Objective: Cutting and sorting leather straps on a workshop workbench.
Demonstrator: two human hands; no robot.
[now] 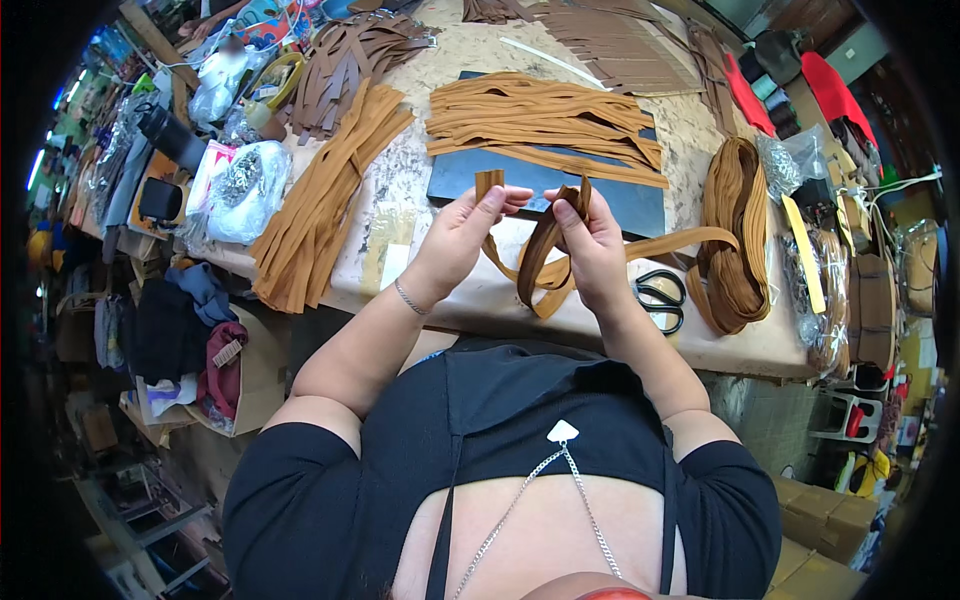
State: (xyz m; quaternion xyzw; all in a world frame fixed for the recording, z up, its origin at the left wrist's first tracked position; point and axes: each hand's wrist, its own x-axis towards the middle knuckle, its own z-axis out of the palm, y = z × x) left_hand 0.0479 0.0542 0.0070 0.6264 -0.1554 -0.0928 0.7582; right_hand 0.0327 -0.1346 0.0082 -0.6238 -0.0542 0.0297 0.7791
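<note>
A: Head view. What is the left hand (455, 235) doing?

B: The left hand is gripping a long, flat, tan-brown fabric-like strip (675, 243) between thumb and fingers. A short end is standing up above the thumb.

A: State the condition of the right hand (592, 245).

B: The right hand is pinching a folded portion of the strip. Both hands are facing each other, near but apart.

A: Where is the strip running?

B: It is hanging in a loop between and below the hands, above the front part of the pale, stained table (690, 140). On the right it is passing behind the right hand and reaching a thick, oval, brown coil (745, 275), which is resting on the table.

A: List the adjacent items.

B: A pair of black-handled scissors (660, 303) is lying between the right forearm and the coil. Beyond the hands, a dark blue-grey flat board (480, 175) is supporting a bundle of wavy tan-brown strips (540, 110). A second, slanting bundle of tan-brown strips (325, 205) is lying left of the board.
</note>
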